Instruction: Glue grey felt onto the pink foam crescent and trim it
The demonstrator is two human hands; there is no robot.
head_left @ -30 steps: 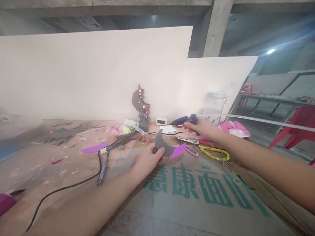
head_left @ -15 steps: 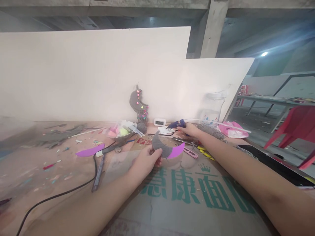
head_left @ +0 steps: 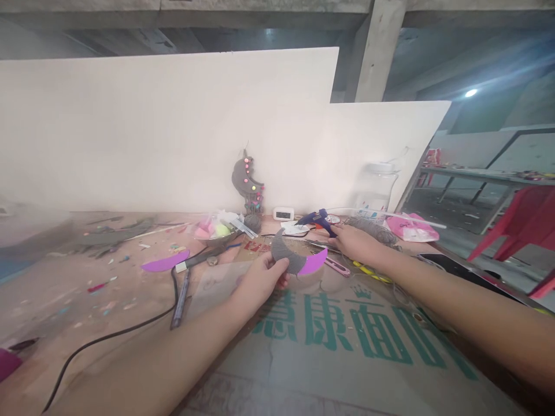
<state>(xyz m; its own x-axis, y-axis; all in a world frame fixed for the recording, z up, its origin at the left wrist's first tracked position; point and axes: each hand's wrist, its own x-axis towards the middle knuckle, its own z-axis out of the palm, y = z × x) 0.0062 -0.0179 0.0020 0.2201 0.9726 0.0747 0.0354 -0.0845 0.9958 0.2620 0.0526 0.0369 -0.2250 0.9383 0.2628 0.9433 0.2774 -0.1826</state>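
A pale board [head_left: 173, 133] closes off the far side of your littered table [head_left: 139, 323], where one printed cardboard sheet [head_left: 303, 370] lies beneath your hands. Beyond your left fingers, a little to their left, one bowl [head_left: 223, 238] holds pink and yellow-green pieces, with pale sticks across its edge. Beyond your right fingers stands one clear lidded jar [head_left: 375, 190] (you can't tell what, if anything, is inside), and to their right sits one pink bag [head_left: 410, 227], its contents hidden. You count two grey crescents: the decorated crescent [head_left: 247, 178] against the board, and the purple-tipped crescent [head_left: 288, 257] pinched between your left hand's [head_left: 262, 280] closed thumb and fingers. Your right hand [head_left: 353, 242] is at the handle of one blue glue gun [head_left: 319, 217]; whether those fingers grip it, you can't tell. One loose purple piece [head_left: 165, 262] lies left of your left fingers; one pink cutter [head_left: 337, 266] lies between your hands.
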